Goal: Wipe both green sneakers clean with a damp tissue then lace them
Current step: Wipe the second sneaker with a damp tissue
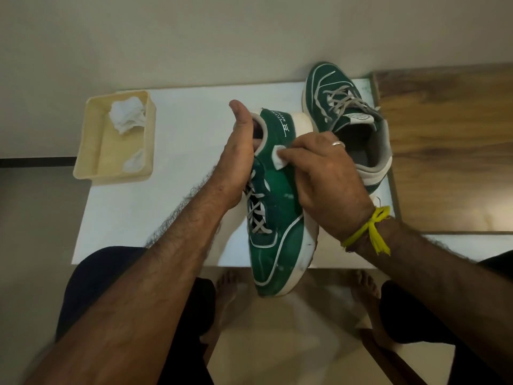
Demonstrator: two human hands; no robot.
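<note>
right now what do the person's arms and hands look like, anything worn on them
Both forearms are bare and hairy, with no sleeves in view. The right hand has a silver ring on one of its fingers and a yellow thread knotted round the wrist, its loose ends hanging down. The left hand wears nothing that shows.

Near sneaker matt green suede-like cloth, scuffed, white rubbery sole, flat grey woven laces. Far sneaker same finish. Tissue white soft paper. Worktop smooth white, slight sheen. Tray cream plastic, smooth. Crumpled paper wads inside. Side surface wood grain, satin.
</note>
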